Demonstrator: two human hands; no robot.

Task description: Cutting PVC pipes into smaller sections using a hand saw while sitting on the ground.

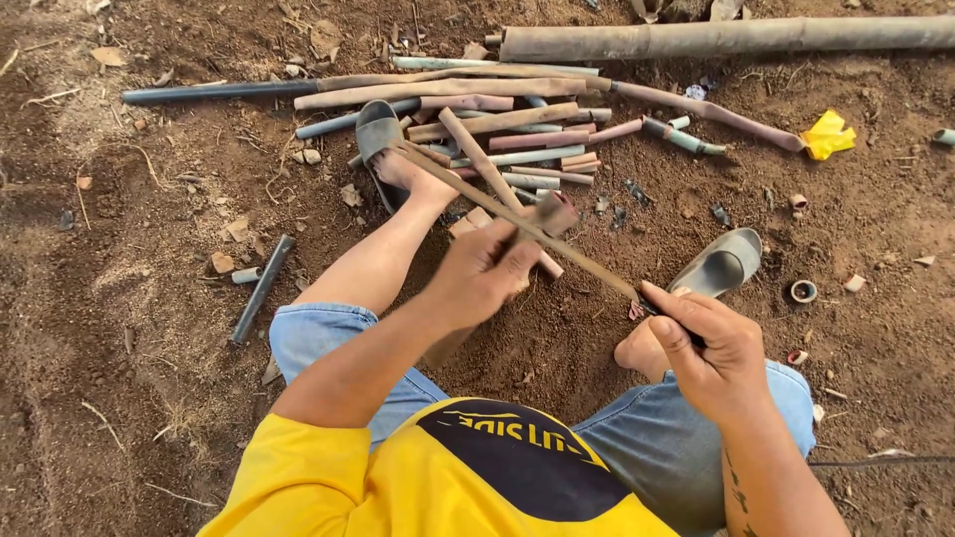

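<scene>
I sit on bare dirt, legs stretched out, wearing grey sandals. My left hand [484,270] grips a short brownish pipe piece [550,214] held up over my left leg. My right hand [708,343] clasps the handle end of a long thin saw blade [517,221] that slants up-left across the pipe piece toward the pipe pile. The blade lies against the pipe just beyond my left fingers.
A heap of cut pipes [497,129] in brown, grey and greenish tones lies ahead. A thick long pipe [726,38] runs along the top. A dark pipe [261,288] lies at left, a yellow wrapper [828,134] at right, small cut rings [802,290] near my right sandal [721,264].
</scene>
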